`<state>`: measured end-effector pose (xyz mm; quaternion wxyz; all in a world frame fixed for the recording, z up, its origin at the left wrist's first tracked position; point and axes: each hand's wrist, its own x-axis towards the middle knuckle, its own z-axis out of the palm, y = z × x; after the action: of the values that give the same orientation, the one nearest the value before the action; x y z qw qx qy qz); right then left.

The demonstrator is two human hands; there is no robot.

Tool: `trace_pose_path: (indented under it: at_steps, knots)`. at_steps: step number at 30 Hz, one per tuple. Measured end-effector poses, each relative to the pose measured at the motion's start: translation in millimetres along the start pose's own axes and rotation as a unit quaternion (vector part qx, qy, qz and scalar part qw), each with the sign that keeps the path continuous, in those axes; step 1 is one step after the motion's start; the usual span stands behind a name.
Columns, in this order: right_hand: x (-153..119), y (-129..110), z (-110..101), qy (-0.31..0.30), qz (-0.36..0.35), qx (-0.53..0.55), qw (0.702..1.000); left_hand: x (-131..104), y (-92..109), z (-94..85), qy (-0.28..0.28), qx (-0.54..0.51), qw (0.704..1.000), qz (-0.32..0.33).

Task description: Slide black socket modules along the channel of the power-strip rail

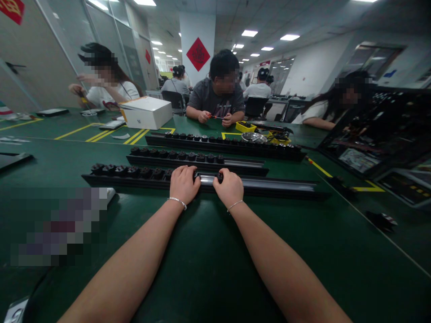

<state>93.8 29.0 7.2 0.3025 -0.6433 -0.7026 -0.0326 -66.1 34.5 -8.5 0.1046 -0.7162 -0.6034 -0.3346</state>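
Note:
A long black rail [279, 186] with a silvery channel lies across the table in front of me. Dark, rounded socket-like modules [145, 173] sit in a row along its left part. My left hand [184, 186] is closed over the rail at the end of that row, its fingers curled round a dark module mostly hidden beneath them. Just to the right, my right hand [229, 188] pinches a small black module [220, 177] at the channel. A short stretch of bare silvery channel shows between both hands. Whether the pinched module is seated in the channel, I cannot tell.
Behind lie a shorter rail [242, 164] and a longer rail [215, 144], both bearing modules. A white box [148, 113], a metal dish [254, 137] and a yellow tray [245, 126] stand farther back. Across the table, a person [215, 96] holds a screwdriver. Black parts [381, 220] lie right.

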Motion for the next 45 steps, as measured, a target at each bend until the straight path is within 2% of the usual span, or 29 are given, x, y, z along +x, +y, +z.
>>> trace_pose_path:
  at_steps: [30,39,45]
  knots:
    - [0,6,-5,-0.007,0.017,-0.005,1.000,-1,1,0.1,0.010,0.017,1.000,0.005]
    - [4,12,-11,-0.049,-0.012,-0.033,0.998,-1,1,0.2,0.011,0.024,1.000,0.004]
    - [2,17,-8,-0.030,-0.017,-0.028,0.999,-1,3,-1.7,0.005,0.024,1.000,0.000]
